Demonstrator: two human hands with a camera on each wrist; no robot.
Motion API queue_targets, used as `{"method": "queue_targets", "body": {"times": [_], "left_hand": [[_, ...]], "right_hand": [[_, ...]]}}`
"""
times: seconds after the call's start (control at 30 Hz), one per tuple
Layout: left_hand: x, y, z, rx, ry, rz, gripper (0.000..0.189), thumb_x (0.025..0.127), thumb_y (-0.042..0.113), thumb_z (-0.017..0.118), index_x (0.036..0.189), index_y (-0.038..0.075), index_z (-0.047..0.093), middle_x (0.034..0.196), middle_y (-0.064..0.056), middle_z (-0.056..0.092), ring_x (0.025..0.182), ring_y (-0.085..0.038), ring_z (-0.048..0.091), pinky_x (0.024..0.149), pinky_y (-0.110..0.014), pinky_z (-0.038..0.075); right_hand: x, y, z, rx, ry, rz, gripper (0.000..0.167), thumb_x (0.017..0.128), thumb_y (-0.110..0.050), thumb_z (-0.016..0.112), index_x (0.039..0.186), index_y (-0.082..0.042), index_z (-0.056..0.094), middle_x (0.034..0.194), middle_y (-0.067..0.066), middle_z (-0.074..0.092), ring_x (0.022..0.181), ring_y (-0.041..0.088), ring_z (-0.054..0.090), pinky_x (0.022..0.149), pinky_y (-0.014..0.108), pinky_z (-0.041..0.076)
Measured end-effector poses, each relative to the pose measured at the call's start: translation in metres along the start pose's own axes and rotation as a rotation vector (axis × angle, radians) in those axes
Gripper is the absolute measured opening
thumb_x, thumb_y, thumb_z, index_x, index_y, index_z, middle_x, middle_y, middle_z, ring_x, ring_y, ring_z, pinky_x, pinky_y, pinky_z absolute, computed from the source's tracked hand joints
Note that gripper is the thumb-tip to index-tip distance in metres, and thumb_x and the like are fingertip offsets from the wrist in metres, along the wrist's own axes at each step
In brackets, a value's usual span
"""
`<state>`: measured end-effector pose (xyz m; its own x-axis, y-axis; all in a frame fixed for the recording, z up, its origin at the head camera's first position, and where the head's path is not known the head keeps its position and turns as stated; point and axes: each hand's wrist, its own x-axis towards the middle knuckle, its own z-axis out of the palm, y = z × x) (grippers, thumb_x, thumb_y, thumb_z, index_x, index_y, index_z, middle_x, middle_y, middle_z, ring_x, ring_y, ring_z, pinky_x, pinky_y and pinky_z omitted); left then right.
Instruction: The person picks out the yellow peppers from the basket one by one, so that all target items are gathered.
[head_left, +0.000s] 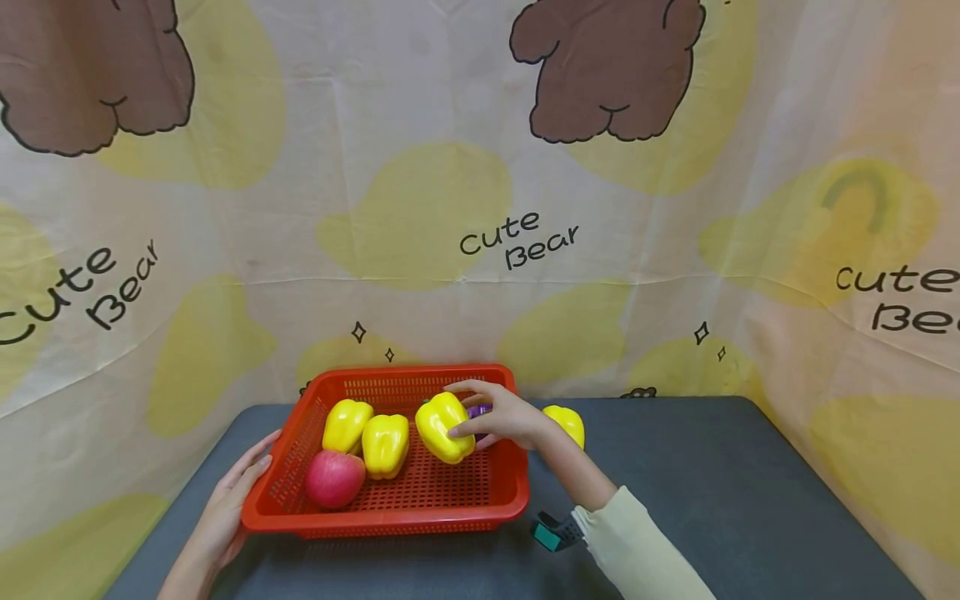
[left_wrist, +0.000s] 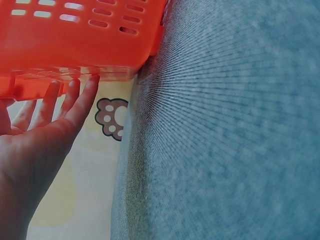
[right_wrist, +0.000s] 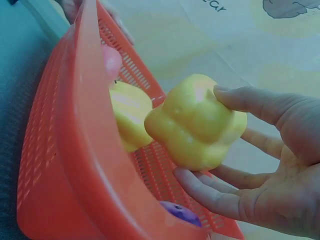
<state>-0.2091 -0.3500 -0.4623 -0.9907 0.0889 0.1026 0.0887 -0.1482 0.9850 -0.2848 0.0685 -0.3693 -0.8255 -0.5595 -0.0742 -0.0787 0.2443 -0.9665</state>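
My right hand (head_left: pixel 504 417) pinches a yellow bell pepper (head_left: pixel 444 427) between thumb and fingers, over the right part of a red plastic basket (head_left: pixel 420 523). The right wrist view shows the same pepper (right_wrist: pixel 197 122) with its lobed end toward the camera. Inside the basket are two more yellow peppers (head_left: pixel 348 425) and a pinkish-red apple (head_left: pixel 335 479) at the left. A purple thing (right_wrist: pixel 181 213) lies at the right, mostly hidden. At the basket's left side, my left hand (head_left: pixel 228 504) touches the outer wall with straight fingers (left_wrist: pixel 82 102); its thumb is barely visible in the wrist view.
Another yellow pepper (head_left: pixel 567 425) lies on the grey table (head_left: pixel 712 500) right of the basket, partly behind the right forearm. A dark and teal device (head_left: pixel 553 533) is by the right wrist. A printed curtain (head_left: pixel 420 317) stands behind the table.
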Motion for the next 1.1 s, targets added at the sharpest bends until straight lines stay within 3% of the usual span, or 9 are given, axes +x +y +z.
{"method": "queue_targets", "body": {"times": [0.27, 0.63, 1.1], "left_hand": [[-0.001, 0.0, 0.0, -0.009, -0.01, 0.004, 0.039, 0.117, 0.022, 0.038, 0.146, 0.042, 0.055, 0.125, 0.018, 0.07, 0.105, -0.012, 0.075, 0.081, -0.035, 0.065], [-0.001, -0.002, -0.001, -0.048, -0.077, 0.06, 0.043, 0.117, 0.016, 0.035, 0.148, 0.039, 0.055, 0.128, 0.012, 0.07, 0.106, -0.013, 0.075, 0.081, -0.036, 0.065], [-0.001, -0.001, -0.001, -0.013, -0.033, 0.025, 0.041, 0.117, 0.02, 0.037, 0.147, 0.041, 0.055, 0.125, 0.014, 0.07, 0.104, -0.013, 0.075, 0.08, -0.036, 0.065]], "right_hand": [[-0.009, 0.001, -0.001, 0.013, 0.015, -0.023, 0.067, 0.093, -0.013, 0.08, 0.154, -0.012, 0.052, 0.149, 0.023, 0.049, 0.114, 0.026, 0.067, 0.087, 0.044, 0.064], [-0.019, 0.005, -0.003, 0.041, 0.04, -0.037, 0.067, 0.095, -0.011, 0.079, 0.155, -0.011, 0.05, 0.151, 0.024, 0.047, 0.115, 0.028, 0.065, 0.092, 0.051, 0.062], [-0.03, 0.01, -0.005, 0.051, 0.075, -0.078, 0.068, 0.095, -0.011, 0.079, 0.155, -0.008, 0.049, 0.151, 0.025, 0.05, 0.105, 0.023, 0.068, 0.089, 0.053, 0.062]]}}
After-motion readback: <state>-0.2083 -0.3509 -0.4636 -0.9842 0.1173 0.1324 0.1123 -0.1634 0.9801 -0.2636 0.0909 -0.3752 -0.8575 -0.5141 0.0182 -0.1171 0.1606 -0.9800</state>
